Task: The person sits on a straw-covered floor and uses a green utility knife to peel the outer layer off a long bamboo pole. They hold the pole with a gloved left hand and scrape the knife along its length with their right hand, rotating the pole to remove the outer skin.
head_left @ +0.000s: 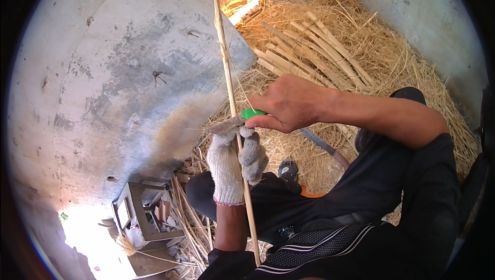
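Note:
A long, thin strip of pale split bamboo [227, 66] runs upright through the middle of the view, from the top edge down to my lap. My left hand [232, 164], in a white knitted glove, is closed round it below the knife. In my bare right hand [289, 103] is a knife with a green handle [252, 113]. Its blade [227, 125] lies across the strip just above the glove, touching it. A thin curled shaving [238, 78] stands off the strip above my right hand.
Split bamboo strips [314, 53] lie on a big heap of shavings [402, 63] at the far right. A curved blade with a wooden handle [325, 146] rests by my legs. A wooden stool-like frame [147, 236] and more thin strips [188, 220] stand at lower left, beside a worn wall [113, 84].

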Demonstrator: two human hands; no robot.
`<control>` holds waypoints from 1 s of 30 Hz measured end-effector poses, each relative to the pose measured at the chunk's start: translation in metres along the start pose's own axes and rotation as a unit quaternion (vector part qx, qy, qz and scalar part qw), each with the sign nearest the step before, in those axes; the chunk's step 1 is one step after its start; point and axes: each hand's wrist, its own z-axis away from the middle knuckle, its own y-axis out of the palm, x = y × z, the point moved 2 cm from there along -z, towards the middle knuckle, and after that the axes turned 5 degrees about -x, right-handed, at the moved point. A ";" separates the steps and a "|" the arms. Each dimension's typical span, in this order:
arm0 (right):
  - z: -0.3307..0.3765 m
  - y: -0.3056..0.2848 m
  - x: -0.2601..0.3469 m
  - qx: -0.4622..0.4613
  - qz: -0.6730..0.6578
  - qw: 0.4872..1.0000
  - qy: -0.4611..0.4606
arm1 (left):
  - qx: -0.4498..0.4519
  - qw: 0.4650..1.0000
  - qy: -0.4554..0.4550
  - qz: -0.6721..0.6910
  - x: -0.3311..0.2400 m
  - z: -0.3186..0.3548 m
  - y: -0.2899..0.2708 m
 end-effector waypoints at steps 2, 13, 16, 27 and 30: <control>-0.001 0.002 -0.001 -0.013 -0.006 1.000 -0.007 | -0.055 0.996 0.045 -0.059 -0.001 0.008 0.009; 0.000 0.016 -0.020 -0.059 0.029 0.995 -0.068 | -0.123 0.961 0.090 -0.230 -0.002 0.011 0.012; -0.004 0.025 -0.018 -0.076 0.074 0.992 -0.071 | -0.130 0.961 0.089 -0.225 -0.004 0.014 0.009; -0.020 0.034 -0.050 -0.153 0.253 0.955 -0.020 | -0.148 0.940 0.105 -0.289 -0.008 0.013 0.015; -0.025 0.009 -0.069 -0.199 0.235 0.951 -0.004 | -0.122 0.944 0.108 -0.286 -0.002 0.016 0.027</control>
